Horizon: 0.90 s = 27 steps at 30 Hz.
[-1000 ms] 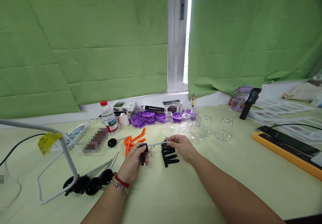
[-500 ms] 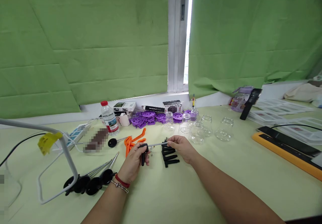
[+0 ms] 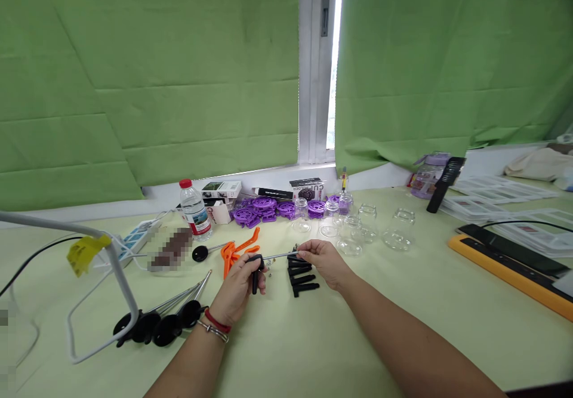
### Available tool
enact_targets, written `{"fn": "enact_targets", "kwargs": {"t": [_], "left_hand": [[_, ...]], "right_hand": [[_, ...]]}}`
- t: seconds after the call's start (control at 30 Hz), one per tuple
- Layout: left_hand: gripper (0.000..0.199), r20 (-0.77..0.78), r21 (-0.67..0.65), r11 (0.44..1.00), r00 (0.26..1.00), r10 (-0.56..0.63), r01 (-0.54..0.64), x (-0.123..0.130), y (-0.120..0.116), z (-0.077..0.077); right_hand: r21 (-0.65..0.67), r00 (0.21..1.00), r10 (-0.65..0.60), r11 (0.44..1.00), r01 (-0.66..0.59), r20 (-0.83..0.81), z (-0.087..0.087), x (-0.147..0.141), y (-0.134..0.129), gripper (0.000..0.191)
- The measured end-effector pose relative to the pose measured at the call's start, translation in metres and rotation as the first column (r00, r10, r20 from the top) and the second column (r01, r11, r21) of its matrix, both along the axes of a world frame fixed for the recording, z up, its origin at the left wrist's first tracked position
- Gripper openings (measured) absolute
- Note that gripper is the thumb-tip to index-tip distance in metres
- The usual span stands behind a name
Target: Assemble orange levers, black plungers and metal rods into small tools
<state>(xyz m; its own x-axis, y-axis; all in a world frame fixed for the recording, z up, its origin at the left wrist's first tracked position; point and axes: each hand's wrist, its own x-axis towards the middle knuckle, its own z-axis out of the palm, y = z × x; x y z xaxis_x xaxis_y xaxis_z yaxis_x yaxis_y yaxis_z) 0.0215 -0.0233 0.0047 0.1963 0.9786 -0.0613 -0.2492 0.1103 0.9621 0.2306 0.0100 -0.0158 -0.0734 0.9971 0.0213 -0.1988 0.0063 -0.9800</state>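
A black plastic handle is gripped in my left hand, its short arm pointing down. From its top a thin metal rod runs level to the right. My right hand pinches the rod's far end between thumb and fingers; whatever else is at that tip is hidden. Several similar black handles lie in a row just under my right hand. Small metal bits are scattered between the hands. Behind my left hand lie orange plastic pieces.
Rods with black discs lie at left under a grey bent tube frame. A water bottle, purple plastic wheels and several clear jars stand behind. An orange-and-black device is at right.
My right hand has shifted very slightly left at the rod's end. My left hand and the handle have stayed in place.
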Motion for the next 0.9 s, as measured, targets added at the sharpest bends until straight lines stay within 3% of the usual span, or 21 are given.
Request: {"fn": "enact_targets", "kwargs": {"t": [0.9], "left_hand": [[0.022, -0.001, 0.011, 1.0, 1.0, -0.002, 0.002, 0.0002, 0.0001, -0.0038]], "right_hand": [[0.078, 0.931, 0.003, 0.996, -0.034, 0.365, -0.0055, -0.0005, 0.0, 0.034]]}}
